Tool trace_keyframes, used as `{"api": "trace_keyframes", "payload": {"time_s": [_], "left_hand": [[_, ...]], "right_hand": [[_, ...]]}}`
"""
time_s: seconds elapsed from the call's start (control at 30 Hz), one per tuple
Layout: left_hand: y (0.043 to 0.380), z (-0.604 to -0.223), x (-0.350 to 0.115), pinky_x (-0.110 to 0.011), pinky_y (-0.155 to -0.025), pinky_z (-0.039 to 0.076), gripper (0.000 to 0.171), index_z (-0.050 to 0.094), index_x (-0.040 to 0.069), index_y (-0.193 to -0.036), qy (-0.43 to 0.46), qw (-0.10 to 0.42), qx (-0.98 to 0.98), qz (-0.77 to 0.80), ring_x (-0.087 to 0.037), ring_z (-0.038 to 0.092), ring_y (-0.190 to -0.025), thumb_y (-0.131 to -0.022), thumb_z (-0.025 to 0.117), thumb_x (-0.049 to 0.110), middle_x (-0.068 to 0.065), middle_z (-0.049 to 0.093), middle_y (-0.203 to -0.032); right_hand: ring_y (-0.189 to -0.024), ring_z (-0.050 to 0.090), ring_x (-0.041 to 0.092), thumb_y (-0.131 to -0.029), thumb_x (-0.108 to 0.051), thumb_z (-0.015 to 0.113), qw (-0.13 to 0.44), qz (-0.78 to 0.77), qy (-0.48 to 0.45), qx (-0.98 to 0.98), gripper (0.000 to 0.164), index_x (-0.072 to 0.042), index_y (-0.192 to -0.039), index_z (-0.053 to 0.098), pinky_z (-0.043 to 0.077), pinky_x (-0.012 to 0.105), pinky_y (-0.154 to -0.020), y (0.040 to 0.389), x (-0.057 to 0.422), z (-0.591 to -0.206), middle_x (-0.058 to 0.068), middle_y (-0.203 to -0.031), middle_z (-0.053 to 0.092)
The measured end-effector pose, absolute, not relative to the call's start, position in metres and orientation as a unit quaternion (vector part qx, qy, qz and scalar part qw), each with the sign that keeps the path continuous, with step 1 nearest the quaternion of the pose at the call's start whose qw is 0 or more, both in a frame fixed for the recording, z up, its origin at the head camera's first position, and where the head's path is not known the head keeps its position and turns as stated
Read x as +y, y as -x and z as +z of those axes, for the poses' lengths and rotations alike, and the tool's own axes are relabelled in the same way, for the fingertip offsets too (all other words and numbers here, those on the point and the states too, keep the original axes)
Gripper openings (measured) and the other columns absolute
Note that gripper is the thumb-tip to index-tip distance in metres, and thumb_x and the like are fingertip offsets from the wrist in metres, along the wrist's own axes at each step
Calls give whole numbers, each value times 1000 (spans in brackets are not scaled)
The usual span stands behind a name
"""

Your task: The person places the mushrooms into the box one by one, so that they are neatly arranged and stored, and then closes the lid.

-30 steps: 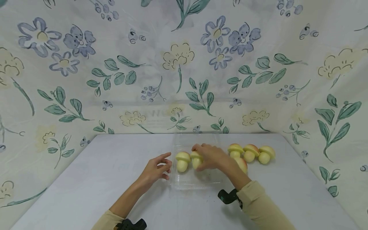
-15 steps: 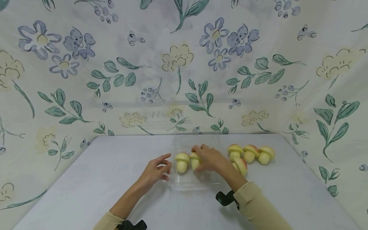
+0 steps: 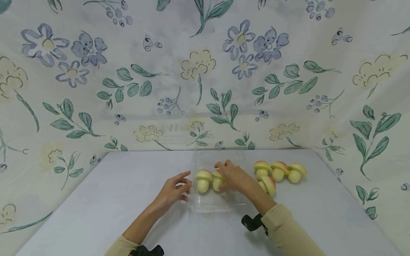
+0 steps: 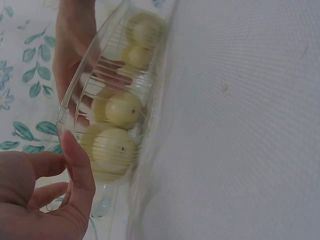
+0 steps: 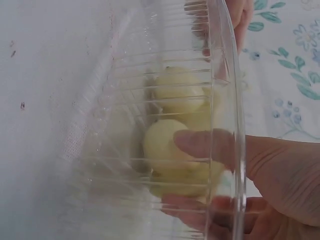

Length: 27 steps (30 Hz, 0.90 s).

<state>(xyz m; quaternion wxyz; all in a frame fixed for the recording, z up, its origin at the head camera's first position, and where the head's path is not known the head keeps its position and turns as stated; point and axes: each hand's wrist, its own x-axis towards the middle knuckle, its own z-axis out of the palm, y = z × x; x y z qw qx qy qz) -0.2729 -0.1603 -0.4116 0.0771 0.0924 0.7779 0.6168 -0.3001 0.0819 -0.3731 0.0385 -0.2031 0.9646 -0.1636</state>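
Observation:
Two yellow mushrooms lie side by side in a clear plastic box [image 3: 221, 205] in the head view. The left mushroom [image 3: 203, 182] is free of the hands. My right hand [image 3: 236, 177] grips the other mushroom [image 3: 217, 183]; in the right wrist view, its thumb [image 5: 200, 144] lies on the stem, with fingers by the cap. My left hand [image 3: 173, 190] is at the box's left side. Seen from the left wrist, it pinches the rim near a corner, the thumb [image 4: 79, 167] against the ribbed wall. Parts of the right fingers are hidden behind the mushroom.
Several more yellow mushrooms with reddish caps [image 3: 279, 170] lie right of the box, one of them [image 3: 268, 185] close beyond the right forearm. A white table [image 3: 128, 185] carries everything. Behind it hangs a floral cloth [image 3: 166, 89].
Both hands and the mushrooms keep nearly the same places. The right forearm has shifted slightly left since a second ago, and the head view has tilted a little.

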Motion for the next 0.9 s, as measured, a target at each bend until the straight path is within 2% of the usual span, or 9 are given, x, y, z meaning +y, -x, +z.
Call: {"api": "trace_keyframes", "payload": {"time_s": [0.43, 0.67, 0.8, 0.9], "left_hand": [[274, -413, -161, -24, -62, 58, 55, 38, 1, -149, -93, 78, 778, 616, -13, 60, -81, -97, 58, 8, -14, 54, -112], [275, -414, -160, -25, -63, 58, 55, 39, 2, -148, -89, 80, 779, 616, -14, 60, -81, -97, 58, 8, -14, 54, -113], [275, -414, -160, -25, -63, 58, 55, 39, 3, -148, -84, 80, 782, 612, -15, 60, -81, -97, 58, 7, -14, 55, -112], [275, -413, -160, -25, -63, 58, 55, 39, 2, -148, -82, 78, 784, 610, -13, 60, -81, -97, 58, 7, -14, 55, -112]], "right_hand": [[-106, 59, 35, -81, -28, 81, 16, -158, 218, 963, 66, -18, -137, 49, 50, 50, -94, 293, 95, -370, 16, -127, 54], [-98, 62, 28, -80, -33, 81, -22, -154, 226, 962, 65, -20, -136, 50, 52, 49, -89, 284, 112, -368, 13, -123, 58], [-93, 62, 22, -82, -34, 80, -35, -156, 224, 961, 63, -22, -137, 50, 53, 38, -78, 276, 123, -363, 10, -124, 60], [-87, 60, 16, -83, -35, 79, -37, -155, 219, 963, 63, -24, -138, 50, 50, 30, -66, 269, 130, -357, 7, -124, 60]]}}
